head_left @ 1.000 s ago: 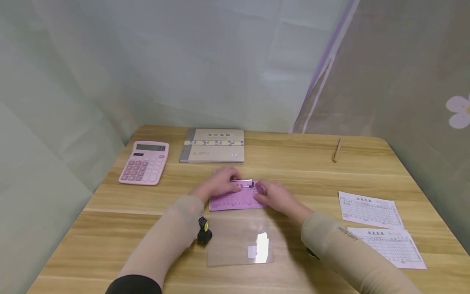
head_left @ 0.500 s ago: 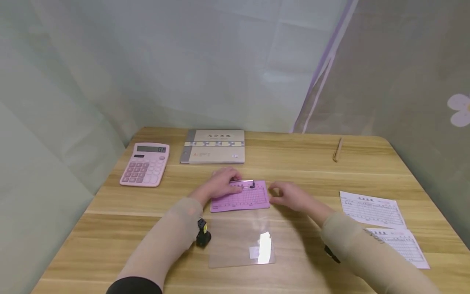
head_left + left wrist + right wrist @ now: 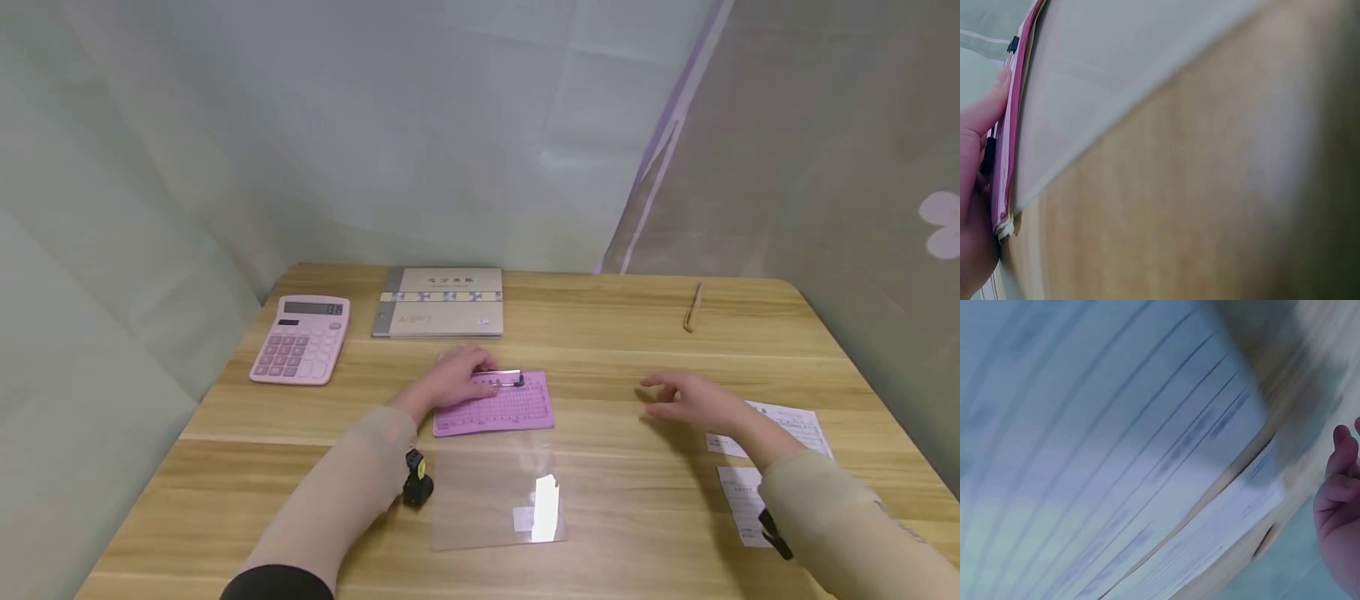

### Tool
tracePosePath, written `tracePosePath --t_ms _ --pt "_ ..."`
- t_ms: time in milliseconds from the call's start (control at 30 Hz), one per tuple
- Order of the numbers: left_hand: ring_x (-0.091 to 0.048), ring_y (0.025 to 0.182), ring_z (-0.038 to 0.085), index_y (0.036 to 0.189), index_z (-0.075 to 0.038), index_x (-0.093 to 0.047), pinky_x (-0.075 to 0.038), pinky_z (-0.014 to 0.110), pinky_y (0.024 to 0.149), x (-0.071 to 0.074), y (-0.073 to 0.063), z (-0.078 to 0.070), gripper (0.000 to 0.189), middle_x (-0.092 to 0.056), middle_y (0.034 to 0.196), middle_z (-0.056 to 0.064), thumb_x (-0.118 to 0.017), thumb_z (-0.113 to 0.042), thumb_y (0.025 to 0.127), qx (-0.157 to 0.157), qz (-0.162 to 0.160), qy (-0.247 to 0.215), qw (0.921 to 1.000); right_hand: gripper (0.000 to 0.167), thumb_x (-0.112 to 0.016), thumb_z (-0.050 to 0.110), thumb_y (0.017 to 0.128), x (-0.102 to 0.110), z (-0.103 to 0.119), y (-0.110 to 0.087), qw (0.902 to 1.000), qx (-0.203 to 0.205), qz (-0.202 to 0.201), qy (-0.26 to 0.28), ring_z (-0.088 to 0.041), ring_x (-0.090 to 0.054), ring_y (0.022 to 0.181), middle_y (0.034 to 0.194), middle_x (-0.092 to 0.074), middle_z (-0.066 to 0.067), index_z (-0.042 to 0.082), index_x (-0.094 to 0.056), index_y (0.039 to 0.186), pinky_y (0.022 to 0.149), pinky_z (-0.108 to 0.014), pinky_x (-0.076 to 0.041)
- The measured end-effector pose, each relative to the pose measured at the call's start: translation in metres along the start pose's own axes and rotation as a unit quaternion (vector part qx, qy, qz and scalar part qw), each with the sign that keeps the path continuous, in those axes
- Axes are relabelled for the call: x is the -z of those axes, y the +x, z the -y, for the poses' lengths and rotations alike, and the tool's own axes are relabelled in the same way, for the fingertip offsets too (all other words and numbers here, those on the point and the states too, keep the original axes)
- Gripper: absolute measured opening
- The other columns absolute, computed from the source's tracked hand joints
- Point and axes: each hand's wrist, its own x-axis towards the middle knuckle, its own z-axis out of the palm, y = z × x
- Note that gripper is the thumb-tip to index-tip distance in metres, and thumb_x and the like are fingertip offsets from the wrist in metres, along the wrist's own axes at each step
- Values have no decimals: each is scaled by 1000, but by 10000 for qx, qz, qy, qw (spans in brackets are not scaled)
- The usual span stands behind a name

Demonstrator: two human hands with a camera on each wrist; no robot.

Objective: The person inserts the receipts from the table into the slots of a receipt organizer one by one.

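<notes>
My left hand (image 3: pixel 450 383) grips the top left of a stack of pink printed forms (image 3: pixel 517 410) at the middle of the table. Its thumb (image 3: pixel 988 109) lies over the metal clip (image 3: pixel 508 377) at the forms' top edge, between black end pieces in the left wrist view. Nearer me is a clear plastic sheet (image 3: pixel 480 512) with bright glare. To the right, my right hand (image 3: pixel 697 404) hovers with loosely bent fingers and nothing in them. It is beside two white printed forms (image 3: pixel 802 423), partly hidden by the hand and sleeve.
A pink calculator (image 3: pixel 303 340) lies at the back left of the wooden table (image 3: pixel 600 333). Next to it is a beige account book (image 3: pixel 442 304) with a patterned band. A slim pen (image 3: pixel 693 308) lies at the back right. Curtains hang behind the table.
My right hand has let go of the pink forms' right side and moved right, reaching the white forms. The left hand keeps its hold on the pink forms.
</notes>
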Motion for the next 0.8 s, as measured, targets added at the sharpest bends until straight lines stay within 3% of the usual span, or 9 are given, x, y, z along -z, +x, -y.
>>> tracePosePath --t_ms 233,367,500,633,800 --pt "-49 108 17 114 -18 -60 -29 41 98 5 1 -2 41 -57 112 -4 -69 -42 82 2 -66 -26 10000 51 -66 33 87 24 -39 -33 9979 -270 -478 -353 -23 -55 87 96 -60 -7 0 -55 125 72 -43 -44" --pt "-49 108 16 114 -19 -60 -30 39 98 2 0 -1 42 -57 111 -5 -68 -45 82 -14 27 114 9999 51 -68 32 86 30 -62 -52 9954 -504 -596 -548 -24 -53 86 102 -60 -13 -1 -57 123 71 -42 -43" --pt "-49 108 15 115 -20 -60 -30 39 97 -3 -2 2 43 -56 112 -6 -68 -46 82 4 54 145 9999 55 -69 31 85 39 -83 -70 9930 -864 -599 -528 -31 -52 88 108 -56 -23 -4 -54 125 70 -44 -41" --pt "-49 109 17 114 -19 -60 -30 41 98 -4 -1 2 43 -57 112 -5 -68 -46 81 -10 -13 83 10000 64 -65 39 87 50 -102 -86 9883 -1332 -487 -560 -43 -50 95 112 -52 -31 -7 -48 127 72 -54 -40" --pt "-49 110 17 114 -19 -60 -29 41 99 -2 0 0 43 -57 114 -3 -67 -46 82 -16 -20 93 10000 70 -57 48 89 58 -123 -99 9795 -1760 -517 -831 -49 -51 93 111 -50 -36 -8 -44 129 69 -55 -41"
